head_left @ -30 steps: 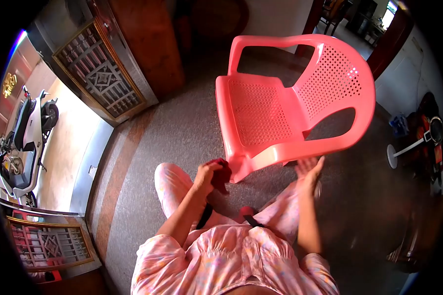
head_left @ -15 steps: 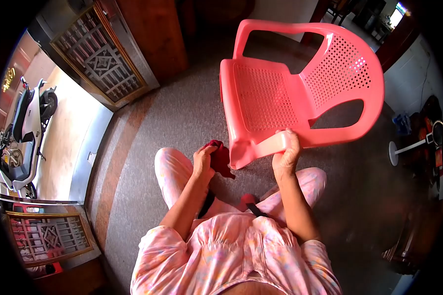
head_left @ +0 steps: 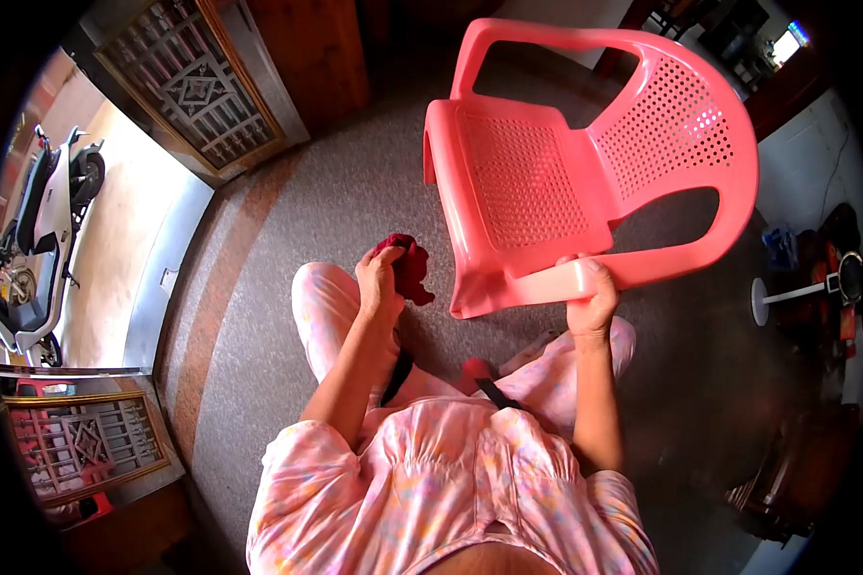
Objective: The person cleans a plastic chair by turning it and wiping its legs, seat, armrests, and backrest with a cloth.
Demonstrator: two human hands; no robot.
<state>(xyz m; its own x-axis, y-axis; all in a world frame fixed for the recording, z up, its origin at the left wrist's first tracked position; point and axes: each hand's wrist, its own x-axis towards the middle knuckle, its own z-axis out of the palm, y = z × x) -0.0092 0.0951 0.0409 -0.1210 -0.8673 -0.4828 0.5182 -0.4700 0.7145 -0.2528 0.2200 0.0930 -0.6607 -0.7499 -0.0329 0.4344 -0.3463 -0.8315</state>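
Note:
A pink plastic armchair (head_left: 532, 182) with a perforated seat and back stands in front of me, turned sideways. My right hand (head_left: 594, 295) is wrapped round its near armrest, thumb on top. My left hand (head_left: 379, 278) grips a dark red cloth (head_left: 410, 270), which hangs in the gap left of the chair's front leg and does not touch the chair. Both knees, in pale patterned trousers, are bent beneath my arms.
An open doorway with a metal-grille door (head_left: 197, 86) is at the left, and a scooter (head_left: 48, 230) stands outside. On the right are a white stand (head_left: 759, 302) and assorted items by the wall. Wooden furniture (head_left: 307, 57) rises at the back.
My right hand, open below the armrest at first, has closed on it. The chair has shifted up in view and turned slightly. My left hand has moved the cloth left, away from the chair's leg.

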